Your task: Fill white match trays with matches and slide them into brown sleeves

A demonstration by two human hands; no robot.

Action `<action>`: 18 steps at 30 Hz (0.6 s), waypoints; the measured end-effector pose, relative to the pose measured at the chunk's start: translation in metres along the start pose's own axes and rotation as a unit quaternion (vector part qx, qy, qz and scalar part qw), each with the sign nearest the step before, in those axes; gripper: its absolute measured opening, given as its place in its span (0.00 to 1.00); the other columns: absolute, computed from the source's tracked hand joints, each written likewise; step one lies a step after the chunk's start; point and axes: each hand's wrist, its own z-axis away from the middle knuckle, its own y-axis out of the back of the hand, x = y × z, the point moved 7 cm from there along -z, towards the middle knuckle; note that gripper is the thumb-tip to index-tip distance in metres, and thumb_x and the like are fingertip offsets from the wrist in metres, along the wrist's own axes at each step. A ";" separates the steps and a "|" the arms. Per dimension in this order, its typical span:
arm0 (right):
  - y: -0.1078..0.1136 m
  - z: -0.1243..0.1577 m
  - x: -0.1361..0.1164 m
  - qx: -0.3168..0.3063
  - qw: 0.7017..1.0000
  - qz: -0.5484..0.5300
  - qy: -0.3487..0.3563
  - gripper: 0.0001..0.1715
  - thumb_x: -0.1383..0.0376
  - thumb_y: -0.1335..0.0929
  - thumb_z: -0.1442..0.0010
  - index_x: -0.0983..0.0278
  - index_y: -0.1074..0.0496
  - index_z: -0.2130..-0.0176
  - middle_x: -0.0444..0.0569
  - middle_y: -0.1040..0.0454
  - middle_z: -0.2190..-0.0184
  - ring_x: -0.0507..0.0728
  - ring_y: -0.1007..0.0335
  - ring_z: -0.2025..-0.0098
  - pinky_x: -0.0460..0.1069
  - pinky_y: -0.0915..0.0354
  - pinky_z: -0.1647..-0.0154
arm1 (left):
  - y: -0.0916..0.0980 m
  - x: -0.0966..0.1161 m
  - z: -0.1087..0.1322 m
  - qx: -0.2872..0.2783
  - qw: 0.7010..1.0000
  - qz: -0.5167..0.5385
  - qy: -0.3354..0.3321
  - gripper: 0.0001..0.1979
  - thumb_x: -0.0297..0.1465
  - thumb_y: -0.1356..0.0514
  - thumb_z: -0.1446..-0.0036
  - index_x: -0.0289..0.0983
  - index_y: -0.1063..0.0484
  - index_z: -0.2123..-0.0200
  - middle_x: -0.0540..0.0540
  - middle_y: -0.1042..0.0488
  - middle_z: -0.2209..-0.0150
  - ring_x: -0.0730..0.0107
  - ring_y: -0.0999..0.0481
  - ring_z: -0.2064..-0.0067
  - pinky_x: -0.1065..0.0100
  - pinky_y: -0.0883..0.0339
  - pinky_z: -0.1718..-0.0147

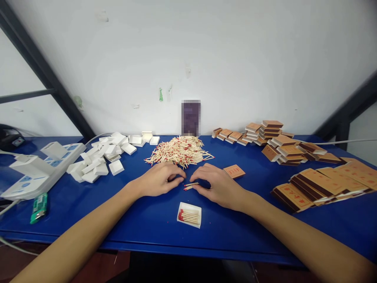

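Several red-headed matches (190, 186) stick out to the left from between the thumb and fingers of my right hand (216, 186), just above the blue table (141, 232). Beside them, my left hand (161, 179) has its thumb and fingertips apart, with nothing seen between them. Below both hands sits a small white tray (189, 203) with red-headed matches (190, 217) lying in it, heads to the left. A large heap of matches (179, 151) spreads just beyond my hands. An orange matchbox sleeve (235, 171) lies flat behind my right hand.
White trays (101, 169) are piled at the left, near a power strip (44, 181) and a green lighter (39, 208). Stacked matchboxes (290, 151) and a long row of sleeves (324, 182) fill the right. A blurred dark object (191, 118) stands at the wall.
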 end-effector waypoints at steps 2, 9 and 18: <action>-0.001 0.001 0.001 -0.012 1.000 0.002 -0.002 0.04 0.68 0.32 0.37 0.62 0.26 0.62 0.46 0.23 0.66 0.56 0.32 0.61 0.51 0.37 0.59 | 0.004 -0.007 0.001 0.021 0.999 -0.033 0.015 0.12 0.30 0.48 0.34 0.38 0.26 0.53 0.46 0.24 0.62 0.67 0.27 0.61 0.67 0.37 0.60; 0.000 -0.001 -0.004 -0.013 1.000 0.007 0.014 0.06 0.70 0.33 0.37 0.62 0.25 0.63 0.46 0.23 0.67 0.55 0.33 0.63 0.51 0.38 0.60 | 0.003 -0.015 0.000 0.027 0.992 -0.116 0.046 0.16 0.39 0.48 0.32 0.39 0.22 0.56 0.45 0.26 0.65 0.65 0.28 0.62 0.65 0.38 0.62; -0.003 -0.002 -0.006 -0.016 1.000 -0.004 0.015 0.06 0.71 0.32 0.38 0.62 0.24 0.63 0.47 0.23 0.68 0.55 0.33 0.64 0.50 0.39 0.62 | 0.001 -0.015 -0.008 0.077 0.987 -0.058 0.129 0.05 0.29 0.39 0.43 0.37 0.22 0.68 0.50 0.28 0.73 0.72 0.31 0.71 0.70 0.43 0.71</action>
